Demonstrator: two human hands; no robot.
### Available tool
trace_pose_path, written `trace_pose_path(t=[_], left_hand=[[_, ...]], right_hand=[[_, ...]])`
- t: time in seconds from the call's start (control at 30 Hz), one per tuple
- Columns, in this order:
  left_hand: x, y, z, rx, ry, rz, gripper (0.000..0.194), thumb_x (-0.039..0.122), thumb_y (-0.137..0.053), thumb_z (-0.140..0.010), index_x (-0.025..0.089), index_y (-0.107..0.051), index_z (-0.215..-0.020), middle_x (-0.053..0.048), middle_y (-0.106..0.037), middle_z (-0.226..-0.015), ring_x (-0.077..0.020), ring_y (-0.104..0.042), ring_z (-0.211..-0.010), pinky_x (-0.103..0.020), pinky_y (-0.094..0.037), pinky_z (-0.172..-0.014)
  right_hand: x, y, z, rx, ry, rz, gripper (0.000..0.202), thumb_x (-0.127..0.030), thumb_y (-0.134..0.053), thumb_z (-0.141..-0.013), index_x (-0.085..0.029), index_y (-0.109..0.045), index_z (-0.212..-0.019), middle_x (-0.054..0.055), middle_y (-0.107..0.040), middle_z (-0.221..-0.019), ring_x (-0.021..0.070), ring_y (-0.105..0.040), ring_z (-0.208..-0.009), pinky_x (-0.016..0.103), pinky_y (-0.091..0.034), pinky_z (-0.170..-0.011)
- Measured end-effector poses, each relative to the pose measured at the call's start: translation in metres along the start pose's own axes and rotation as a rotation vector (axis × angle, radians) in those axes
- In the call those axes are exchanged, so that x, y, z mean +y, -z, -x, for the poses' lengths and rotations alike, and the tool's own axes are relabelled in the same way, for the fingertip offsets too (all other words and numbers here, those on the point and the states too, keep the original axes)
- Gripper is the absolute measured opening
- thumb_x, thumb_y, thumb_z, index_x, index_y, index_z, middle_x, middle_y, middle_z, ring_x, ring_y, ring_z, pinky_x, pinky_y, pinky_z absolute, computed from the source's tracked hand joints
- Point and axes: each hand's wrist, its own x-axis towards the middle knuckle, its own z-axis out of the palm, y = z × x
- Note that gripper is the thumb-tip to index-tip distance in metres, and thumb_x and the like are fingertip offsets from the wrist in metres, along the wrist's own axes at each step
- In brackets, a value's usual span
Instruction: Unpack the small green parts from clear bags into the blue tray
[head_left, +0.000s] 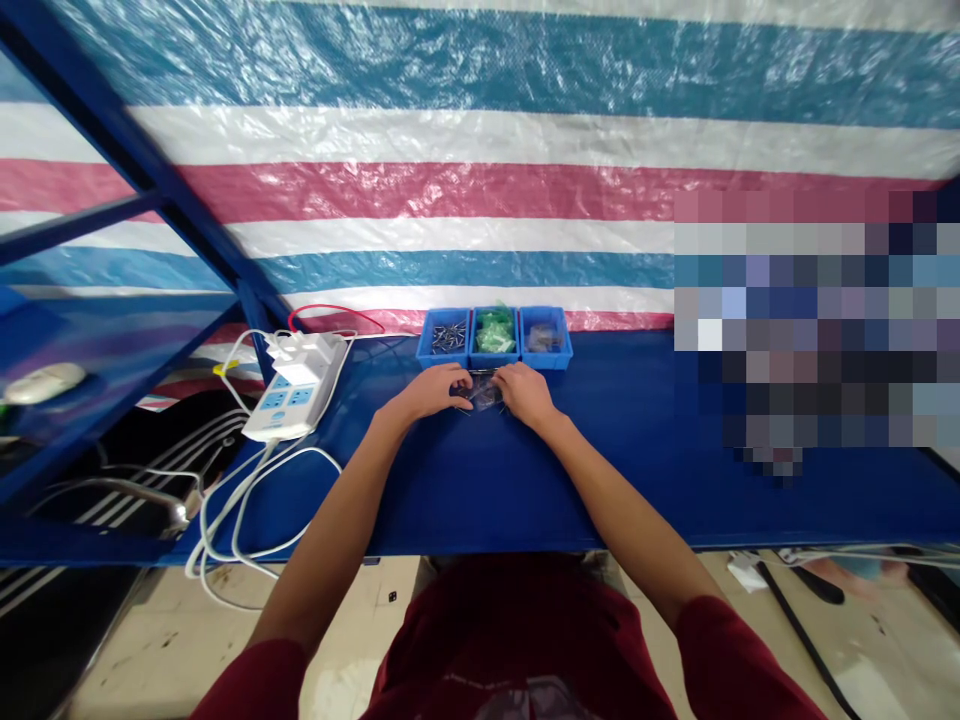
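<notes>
Clear packet [484,392] between both hands [480,392]

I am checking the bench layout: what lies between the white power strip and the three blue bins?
In the head view, only bare blue table shows between the power strip and the blue bins; a thin red wire loops just behind that stretch.

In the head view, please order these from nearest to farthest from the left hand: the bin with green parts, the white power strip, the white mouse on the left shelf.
From the left hand:
1. Bin with green parts, just behind, slightly right.
2. White power strip, to its left on the table.
3. White mouse, far left on the shelf.
</notes>
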Motion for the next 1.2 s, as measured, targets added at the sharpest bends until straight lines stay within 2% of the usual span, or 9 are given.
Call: trace_pose_path(t=[0.2,0.33,0.47,0.6,0.73,0.9,1.0,1.1,1.2], left_hand=[[-0.004,-0.007,-0.001,0.090,-0.003,0.060,0.036,0.055,-0.071,-0.072,0.022,-0.068,-0.086,-0.005,-0.066,-0.084,-0.0225,-0.062,-0.078,-0.032,-0.048,-0.075],[0.004,-0.010,-0.002,0.231,0.051,0.098,0.037,0.053,-0.067,-0.077,0.021,-0.069,-0.096,-0.005,-0.069,-0.088,-0.0222,-0.063,-0.081,-0.032,-0.049,-0.074],[0.022,-0.015,-0.005,0.341,0.057,0.246,0.039,0.050,-0.063,-0.082,0.018,-0.069,-0.104,-0.006,-0.072,-0.090,-0.0191,-0.063,-0.074,-0.028,-0.049,-0.063],[0.034,-0.021,-0.008,0.403,0.043,0.394,0.027,0.042,-0.062,-0.084,0.017,-0.071,-0.082,-0.005,-0.073,-0.080,-0.0178,-0.065,-0.070,-0.029,-0.051,-0.069],[0.037,-0.024,-0.009,0.414,0.100,0.599,0.026,0.041,-0.065,-0.081,0.016,-0.069,-0.078,-0.004,-0.070,-0.071,-0.0170,-0.065,-0.065,-0.028,-0.052,-0.064],[0.038,-0.022,-0.012,0.436,0.204,0.796,0.032,0.046,-0.067,-0.079,0.014,-0.063,-0.075,-0.002,-0.066,-0.064,-0.0131,-0.060,-0.056,-0.023,-0.046,-0.052],[0.040,-0.022,-0.013,0.443,0.220,0.888,0.034,0.045,-0.072,-0.074,0.015,-0.059,-0.086,0.000,-0.066,-0.065,-0.0133,-0.062,-0.056,-0.022,-0.046,-0.052],[0.043,-0.023,-0.014,0.440,0.214,0.935,0.046,0.040,-0.078,-0.068,0.018,-0.055,-0.100,0.002,-0.067,-0.069,-0.0132,-0.063,-0.059,-0.022,-0.047,-0.054],[0.045,-0.024,-0.014,0.430,0.205,0.951,0.048,0.037,-0.079,-0.067,0.018,-0.053,-0.102,0.002,-0.067,-0.070,-0.0119,-0.062,-0.057,-0.022,-0.048,-0.055]], right_hand=[[0.009,0.001,0.000,0.213,-0.073,-0.104,0.027,-0.026,-0.042,-0.098,-0.019,-0.067,-0.091,0.009,-0.070,-0.093,0.0208,-0.062,-0.087,0.028,-0.042,-0.074],[0.011,0.004,0.000,0.298,-0.098,-0.232,0.027,-0.029,-0.042,-0.098,-0.021,-0.068,-0.096,0.008,-0.072,-0.095,0.0200,-0.064,-0.086,0.027,-0.044,-0.075],[0.004,0.008,0.001,0.305,-0.073,-0.419,0.023,-0.028,-0.047,-0.094,-0.022,-0.069,-0.093,0.007,-0.073,-0.094,0.0201,-0.066,-0.087,0.029,-0.047,-0.080],[-0.003,0.011,0.001,0.328,-0.088,-0.572,0.019,-0.028,-0.052,-0.090,-0.021,-0.070,-0.090,0.006,-0.073,-0.091,0.0200,-0.067,-0.085,0.030,-0.049,-0.082],[-0.004,0.010,0.001,0.348,-0.138,-0.747,0.018,-0.031,-0.056,-0.086,-0.020,-0.067,-0.096,0.005,-0.072,-0.090,0.0177,-0.066,-0.075,0.029,-0.051,-0.074],[-0.004,0.005,0.000,0.294,-0.196,-1.042,0.029,-0.034,-0.066,-0.077,-0.022,-0.059,-0.102,0.000,-0.068,-0.078,0.0143,-0.063,-0.061,0.028,-0.051,-0.060],[-0.006,0.005,-0.001,0.306,-0.246,-1.148,0.030,-0.034,-0.070,-0.073,-0.023,-0.055,-0.097,-0.004,-0.065,-0.070,0.0139,-0.062,-0.057,0.028,-0.052,-0.058],[-0.006,0.007,-0.002,0.306,-0.291,-1.201,0.032,-0.037,-0.072,-0.071,-0.023,-0.050,-0.090,-0.005,-0.064,-0.065,0.0136,-0.061,-0.053,0.027,-0.052,-0.055],[-0.006,0.007,-0.002,0.299,-0.291,-1.234,0.035,-0.037,-0.074,-0.069,-0.024,-0.048,-0.087,-0.005,-0.064,-0.063,0.0138,-0.061,-0.051,0.027,-0.051,-0.053]])
